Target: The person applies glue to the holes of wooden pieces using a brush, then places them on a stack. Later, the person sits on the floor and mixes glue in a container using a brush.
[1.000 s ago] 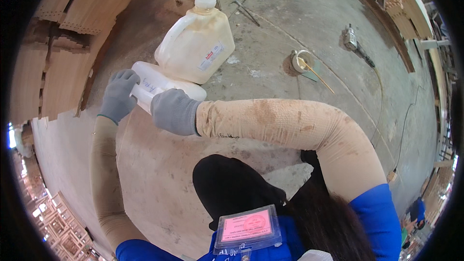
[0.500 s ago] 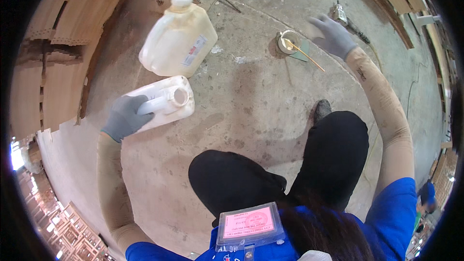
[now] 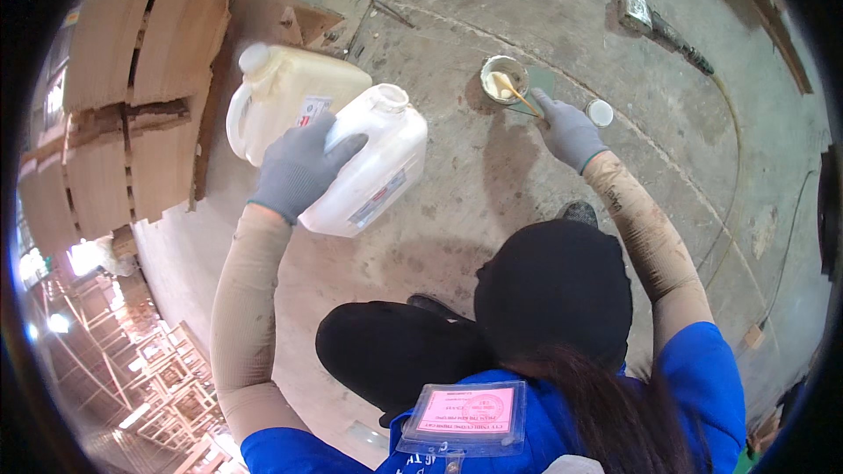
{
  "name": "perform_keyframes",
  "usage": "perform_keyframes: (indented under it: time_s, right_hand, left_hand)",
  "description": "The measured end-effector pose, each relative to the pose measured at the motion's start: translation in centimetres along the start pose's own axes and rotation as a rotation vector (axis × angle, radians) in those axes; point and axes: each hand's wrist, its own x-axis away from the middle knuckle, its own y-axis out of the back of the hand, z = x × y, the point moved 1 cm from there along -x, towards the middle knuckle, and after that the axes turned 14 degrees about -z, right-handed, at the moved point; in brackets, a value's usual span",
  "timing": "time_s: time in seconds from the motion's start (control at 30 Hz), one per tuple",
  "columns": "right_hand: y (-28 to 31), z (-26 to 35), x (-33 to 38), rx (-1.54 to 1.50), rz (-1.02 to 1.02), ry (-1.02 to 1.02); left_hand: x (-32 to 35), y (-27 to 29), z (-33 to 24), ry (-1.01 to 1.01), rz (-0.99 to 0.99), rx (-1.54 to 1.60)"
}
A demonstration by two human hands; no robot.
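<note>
My left hand (image 3: 303,162), in a grey glove, is closed around the handle of an uncapped white plastic jug (image 3: 386,154), which tilts with its open mouth up and away from me. Just behind it is a second, yellowish jug (image 3: 294,75) with its white cap on. My right hand (image 3: 566,132), gloved in grey too, is closed at the near end of a thin wooden stick (image 3: 520,98); its fingertips are partly hidden. The stick's other end rests in a small white cup (image 3: 505,66) holding cream-coloured paste. A white cap (image 3: 600,112) lies beside my right hand.
On the concrete floor (image 3: 492,184), a power tool (image 3: 650,22) with a trailing hose lies at the far right. A metal bolt-like rod (image 3: 386,7) lies farther off. Stacked wooden panels (image 3: 114,158) stand at the left. My bent knees (image 3: 553,290) are close below the cup.
My left hand has moved right with the uncapped jug, now in front of the capped one. My right hand has come nearer, down to the stick; a white cap now shows on the floor.
</note>
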Motion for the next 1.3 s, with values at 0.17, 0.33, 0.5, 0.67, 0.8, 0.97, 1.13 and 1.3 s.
perform_keyframes:
  time_s: [0.17, 0.33, 0.5, 0.67, 0.8, 0.97, 1.13, 1.3]
  right_hand:
    - [-0.2, -2.7, 0.1, -0.115, -0.094, 0.004]
    - [0.0, -2.3, 0.3, -0.192, -0.053, -0.070]
    - [0.0, -2.5, -0.5, -0.157, -0.028, -0.093]
    - [0.1, -2.2, -0.8, -0.165, -0.062, -0.068]
    - [-0.4, -2.6, -0.2, -0.174, -0.057, -0.085]
    - [-0.4, -2.6, 0.7, -0.258, -0.080, -0.164]
    - [0.4, -2.3, 0.9, -0.245, -0.084, -0.182]
    - [0.5, -2.2, 0.7, -0.224, -0.049, -0.216]
  left_hand:
    - [-5.2, -0.4, -7.1, -0.168, 0.156, -0.181]
    - [-5.0, 0.0, -7.4, -0.222, 0.188, -0.358]
    - [-4.8, 1.2, -8.6, -0.129, 0.254, -0.402]
    - [-6.9, -1.0, -9.2, -0.205, 0.340, -0.415]
    - [-8.5, -3.4, -11.0, -0.144, 0.423, -0.437]
    - [-11.7, -5.4, -14.0, -0.160, 0.460, -0.514]
    - [-13.1, -7.8, -16.0, -0.297, 0.553, -0.572]
    - [-15.0, -9.3, -17.8, -0.320, 0.641, -0.655]
